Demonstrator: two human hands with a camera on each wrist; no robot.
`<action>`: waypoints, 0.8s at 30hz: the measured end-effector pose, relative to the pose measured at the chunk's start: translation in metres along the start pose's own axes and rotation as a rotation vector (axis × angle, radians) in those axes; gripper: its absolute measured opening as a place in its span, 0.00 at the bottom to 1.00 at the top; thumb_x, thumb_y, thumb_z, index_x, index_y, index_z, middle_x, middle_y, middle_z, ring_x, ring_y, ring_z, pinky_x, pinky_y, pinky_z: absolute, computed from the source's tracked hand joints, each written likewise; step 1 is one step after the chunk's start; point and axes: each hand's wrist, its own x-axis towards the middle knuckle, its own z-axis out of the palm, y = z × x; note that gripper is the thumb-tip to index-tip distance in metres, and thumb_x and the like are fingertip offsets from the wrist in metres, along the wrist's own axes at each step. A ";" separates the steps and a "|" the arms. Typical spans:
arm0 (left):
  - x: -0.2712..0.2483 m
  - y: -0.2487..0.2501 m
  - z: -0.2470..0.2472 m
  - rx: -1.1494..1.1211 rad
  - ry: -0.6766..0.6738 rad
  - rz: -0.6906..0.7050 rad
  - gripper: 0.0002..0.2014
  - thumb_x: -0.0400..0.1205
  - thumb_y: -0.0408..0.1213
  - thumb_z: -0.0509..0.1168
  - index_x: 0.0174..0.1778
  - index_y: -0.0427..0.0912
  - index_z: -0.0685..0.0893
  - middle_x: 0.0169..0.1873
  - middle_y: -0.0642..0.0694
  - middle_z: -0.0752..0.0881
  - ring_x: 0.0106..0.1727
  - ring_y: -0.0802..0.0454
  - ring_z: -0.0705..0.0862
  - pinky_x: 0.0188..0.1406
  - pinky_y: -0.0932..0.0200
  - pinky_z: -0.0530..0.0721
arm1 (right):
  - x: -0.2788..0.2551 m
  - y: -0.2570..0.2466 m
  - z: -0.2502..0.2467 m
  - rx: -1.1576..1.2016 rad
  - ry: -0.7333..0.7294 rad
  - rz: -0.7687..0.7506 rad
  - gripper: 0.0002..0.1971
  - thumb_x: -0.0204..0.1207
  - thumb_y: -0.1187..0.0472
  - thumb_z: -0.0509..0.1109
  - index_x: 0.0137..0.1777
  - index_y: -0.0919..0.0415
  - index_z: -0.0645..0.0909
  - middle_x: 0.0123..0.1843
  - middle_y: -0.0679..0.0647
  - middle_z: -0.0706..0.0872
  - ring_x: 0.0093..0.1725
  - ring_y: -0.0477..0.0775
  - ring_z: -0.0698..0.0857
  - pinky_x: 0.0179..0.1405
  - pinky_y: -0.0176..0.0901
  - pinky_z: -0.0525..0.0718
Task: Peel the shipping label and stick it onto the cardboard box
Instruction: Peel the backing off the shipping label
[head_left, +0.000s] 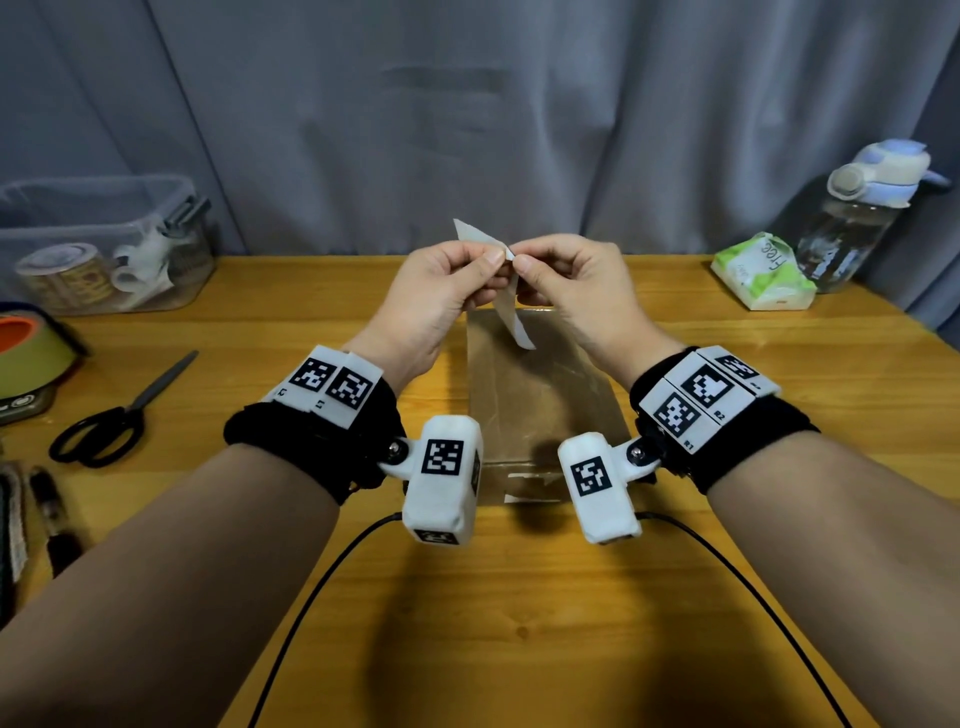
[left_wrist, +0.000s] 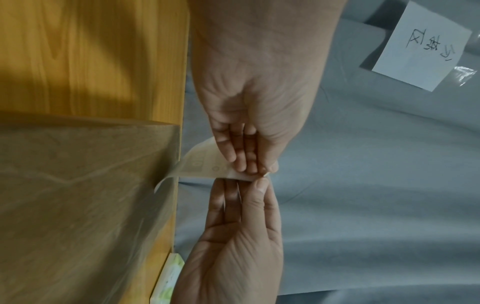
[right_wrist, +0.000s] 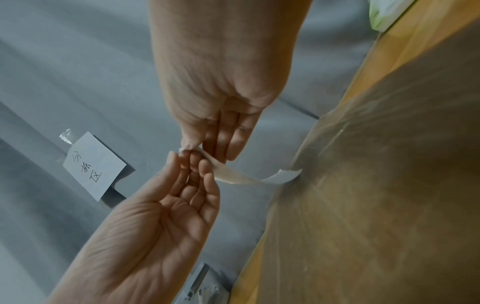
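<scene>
A brown cardboard box (head_left: 540, 395) covered in clear tape lies flat on the wooden table (head_left: 519, 597), in the middle. Above its far end, both hands hold a white shipping label (head_left: 511, 312). My left hand (head_left: 491, 265) pinches it between thumb and fingers, and one corner (head_left: 470, 236) sticks up behind that hand. My right hand (head_left: 524, 265) pinches the same edge right beside it. The rest of the label (left_wrist: 202, 164) curls down toward the box (left_wrist: 78, 185). In the right wrist view the label (right_wrist: 249, 176) hangs free near the box (right_wrist: 389, 185).
A clear bin (head_left: 98, 249) with tape rolls stands at the back left. Scissors (head_left: 119, 410), a tape roll (head_left: 31, 348) and pens (head_left: 52, 519) lie along the left edge. A tissue pack (head_left: 761, 273) and water bottle (head_left: 857, 218) stand back right. A grey curtain (head_left: 467, 104) carries a taped note (left_wrist: 426, 47).
</scene>
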 end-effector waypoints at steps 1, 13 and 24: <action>0.001 0.000 0.000 -0.001 0.002 0.000 0.07 0.82 0.34 0.63 0.44 0.42 0.87 0.36 0.46 0.86 0.42 0.56 0.83 0.50 0.62 0.81 | 0.000 0.000 0.000 -0.001 0.001 -0.002 0.08 0.77 0.70 0.69 0.52 0.62 0.86 0.30 0.41 0.90 0.34 0.37 0.87 0.37 0.30 0.86; 0.001 -0.002 -0.001 -0.022 0.049 0.006 0.07 0.81 0.32 0.65 0.40 0.41 0.87 0.30 0.51 0.87 0.38 0.59 0.83 0.44 0.68 0.83 | 0.002 0.002 0.005 -0.007 -0.007 0.007 0.08 0.77 0.69 0.68 0.51 0.66 0.87 0.29 0.40 0.89 0.34 0.37 0.87 0.36 0.28 0.84; -0.003 0.001 0.002 0.063 0.053 0.043 0.08 0.82 0.32 0.63 0.40 0.42 0.86 0.32 0.47 0.84 0.34 0.61 0.80 0.39 0.72 0.81 | -0.001 0.001 0.004 0.024 -0.030 0.040 0.05 0.75 0.67 0.71 0.49 0.64 0.86 0.36 0.48 0.90 0.37 0.40 0.88 0.36 0.30 0.83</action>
